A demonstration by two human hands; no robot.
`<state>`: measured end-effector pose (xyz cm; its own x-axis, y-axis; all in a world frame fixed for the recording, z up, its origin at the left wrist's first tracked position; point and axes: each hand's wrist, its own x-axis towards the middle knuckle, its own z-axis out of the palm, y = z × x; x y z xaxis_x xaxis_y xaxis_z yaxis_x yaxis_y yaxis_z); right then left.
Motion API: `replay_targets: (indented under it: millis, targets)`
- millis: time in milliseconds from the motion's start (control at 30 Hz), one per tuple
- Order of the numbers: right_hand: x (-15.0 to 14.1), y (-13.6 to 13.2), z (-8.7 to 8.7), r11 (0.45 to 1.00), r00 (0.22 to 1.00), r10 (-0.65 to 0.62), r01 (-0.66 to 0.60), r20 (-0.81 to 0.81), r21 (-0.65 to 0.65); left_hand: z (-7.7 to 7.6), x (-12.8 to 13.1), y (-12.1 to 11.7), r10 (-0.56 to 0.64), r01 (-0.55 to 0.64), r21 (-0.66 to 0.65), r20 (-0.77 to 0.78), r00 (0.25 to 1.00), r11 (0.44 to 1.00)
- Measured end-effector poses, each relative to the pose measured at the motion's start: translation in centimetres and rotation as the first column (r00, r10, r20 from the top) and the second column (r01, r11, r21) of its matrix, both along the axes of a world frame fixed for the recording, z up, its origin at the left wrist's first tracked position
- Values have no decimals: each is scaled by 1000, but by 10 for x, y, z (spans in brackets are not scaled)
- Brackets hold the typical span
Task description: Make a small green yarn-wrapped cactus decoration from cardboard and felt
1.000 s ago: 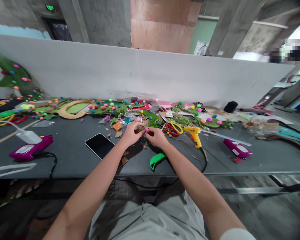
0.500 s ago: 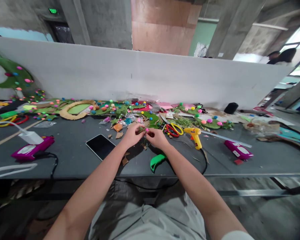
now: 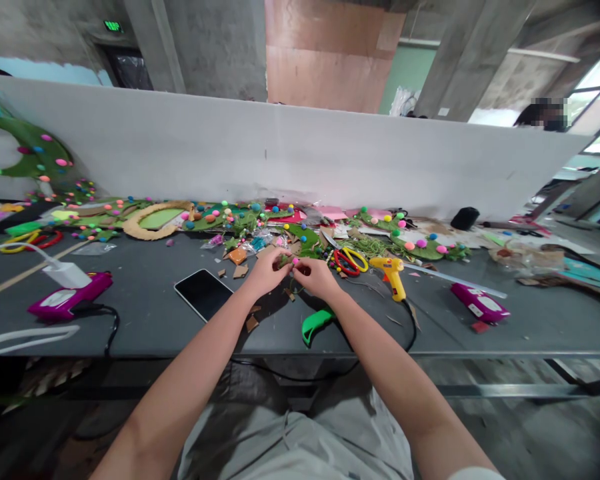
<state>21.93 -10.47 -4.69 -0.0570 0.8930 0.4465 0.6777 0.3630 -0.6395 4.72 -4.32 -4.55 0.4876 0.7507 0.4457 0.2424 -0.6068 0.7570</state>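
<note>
My left hand [image 3: 271,268] and my right hand [image 3: 316,275] meet above the dark table, thumbs and fingers pinched toward each other. Between the fingertips shows a small pink pom-pom [image 3: 295,262], which my right hand pinches. A small green craft piece [image 3: 284,259] is held in my left hand, mostly covered by the fingers. Just right of my hands lie red-and-yellow scissors [image 3: 350,260] and a yellow glue gun [image 3: 391,275]. A green-handled tool [image 3: 316,324] rests below my right wrist. Left of my left forearm lies a phone [image 3: 203,293].
A beige ring [image 3: 150,230] and green felt shapes with coloured pom-poms [image 3: 423,247] line the foot of a white partition [image 3: 300,153]. Magenta power blocks [image 3: 479,303] sit at both sides. Cardboard scraps [image 3: 240,271] lie near my left hand. Another person is beyond the partition, far right.
My hands stay pinched together in nearly the same pose. The whole view has shifted slightly, with things on the table appearing a little farther right. The person at far right has moved.
</note>
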Motion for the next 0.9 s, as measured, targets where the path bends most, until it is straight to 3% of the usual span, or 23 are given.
replay_targets:
  millis: [600,900]
  targets:
    - [1,0,1,1000,1000,8,-8,-16,7,4,0,-4,49,-49,-17,-14,999,999]
    - [2,1,1,999,999,36,-36,-18,19,3,-1,-1,40,-40,-90,0,999,995]
